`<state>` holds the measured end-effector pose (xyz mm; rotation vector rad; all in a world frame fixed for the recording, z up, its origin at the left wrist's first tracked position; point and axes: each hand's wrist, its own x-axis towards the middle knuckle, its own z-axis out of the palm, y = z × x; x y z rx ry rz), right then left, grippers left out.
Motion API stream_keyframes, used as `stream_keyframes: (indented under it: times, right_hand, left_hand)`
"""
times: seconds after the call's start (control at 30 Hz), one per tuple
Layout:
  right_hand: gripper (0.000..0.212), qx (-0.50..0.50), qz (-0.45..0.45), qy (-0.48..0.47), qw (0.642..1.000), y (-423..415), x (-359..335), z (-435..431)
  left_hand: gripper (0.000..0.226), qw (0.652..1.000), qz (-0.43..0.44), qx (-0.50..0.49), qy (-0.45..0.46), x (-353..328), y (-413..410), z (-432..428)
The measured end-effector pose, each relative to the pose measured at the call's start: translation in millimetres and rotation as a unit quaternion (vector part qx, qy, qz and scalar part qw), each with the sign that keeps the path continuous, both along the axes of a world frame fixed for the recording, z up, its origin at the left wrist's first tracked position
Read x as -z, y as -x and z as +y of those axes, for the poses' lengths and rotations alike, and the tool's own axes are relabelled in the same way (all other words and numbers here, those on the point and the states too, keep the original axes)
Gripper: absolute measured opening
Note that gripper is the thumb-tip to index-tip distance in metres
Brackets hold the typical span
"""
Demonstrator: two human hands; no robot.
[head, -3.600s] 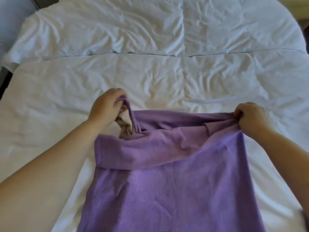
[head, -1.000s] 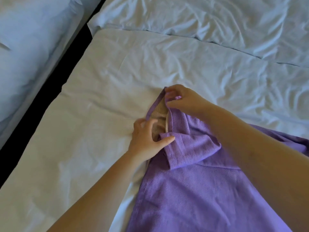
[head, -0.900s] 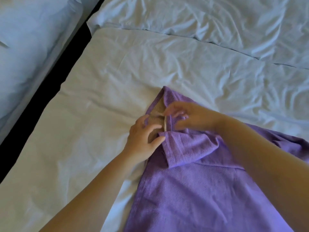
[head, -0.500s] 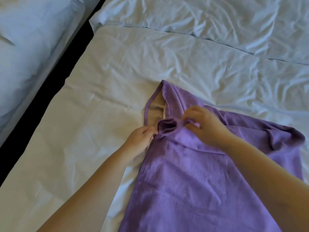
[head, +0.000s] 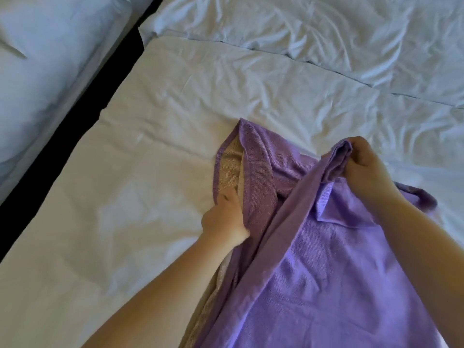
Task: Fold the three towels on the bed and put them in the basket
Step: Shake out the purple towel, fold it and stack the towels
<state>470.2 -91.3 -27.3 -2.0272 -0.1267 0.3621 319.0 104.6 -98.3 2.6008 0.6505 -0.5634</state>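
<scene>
Step in hand: spreading the purple towel [head: 339, 285] flat for its first fold. It lies on the bed [head: 150, 197], low and right of centre, over a beige towel [head: 229, 167] that shows at its left edge. The basket is not in view. Right hand [head: 364, 169] is clenched round a bunched far corner, lifted off the sheet. Left hand [head: 224, 219] grasps the left edge, fingers partly hidden under the fold. To do it well, I judge: draw the hands apart until the twisted band between them runs flat, lay the corner down square, and take one layer only so the beige towel is not dragged along. Room: bare sheet lies open ahead and to the left. The bed's left edge drops into a dark gap [head: 75, 116], so work away from it. Pillows [head: 301, 26] bound the far side.
</scene>
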Motion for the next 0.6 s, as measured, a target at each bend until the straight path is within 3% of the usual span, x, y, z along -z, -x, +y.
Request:
stream_keyframes:
  times: [0.07,0.17,0.3,0.43,0.53,0.6]
  right_hand:
    - [0.033,-0.005,-0.02,0.013,1.0,-2,4,11]
    - [0.026,-0.025,-0.059,0.043,0.997,-11,13,38]
    - [0.018,-0.054,-0.073,0.079,0.993,-29,40,89]
    - [0.016,-0.06,-0.049,0.136,0.988,-48,65,121]
    - [0.022,-0.138,-0.026,0.177,0.974,-58,74,133]
    - [0.026,-0.163,-0.021,0.159,0.974,-59,74,134]
  left_hand:
    - [0.066,0.998,-0.058,-0.034,0.01,2,7,9]
    - [0.036,0.971,-0.149,-0.174,0.075,8,17,39]
    - [0.011,0.951,-0.131,-0.244,0.134,20,18,56]
    - [0.025,0.939,-0.125,-0.235,0.22,30,8,58]
    - [0.031,0.937,-0.212,-0.229,0.157,33,-17,67]
    - [0.038,0.921,-0.243,-0.242,0.182,27,-45,71]
